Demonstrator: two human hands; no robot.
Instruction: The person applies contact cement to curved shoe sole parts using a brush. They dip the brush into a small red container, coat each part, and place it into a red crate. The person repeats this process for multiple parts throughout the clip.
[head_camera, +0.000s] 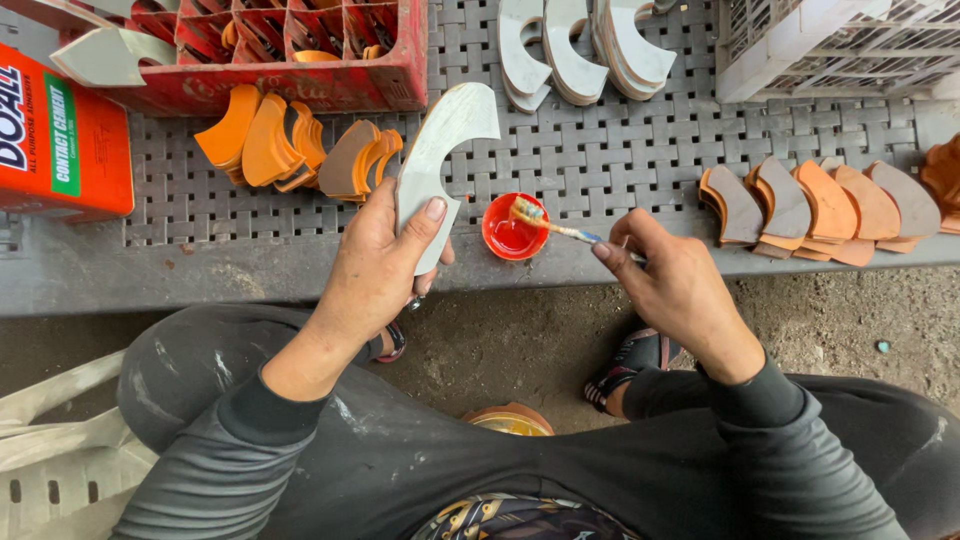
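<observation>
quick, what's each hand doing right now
Left hand: closed on a curved grey sole piece.
Right hand: closed on a small brush, bristles over the red cup.

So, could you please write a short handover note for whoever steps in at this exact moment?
Left hand: holds a grey curved sole piece upright, thumb on its face.
Right hand: grips a small brush with its bristles at the red glue cup.
Around: the cup sits on the grey mat; orange and brown pieces lie in rows at left and right; more grey pieces stacked above; red crate and orange can at left.
Done: brush at the glue.
Left: no fresh glue shows on the held piece; whether the others are coated, I cannot tell.
</observation>
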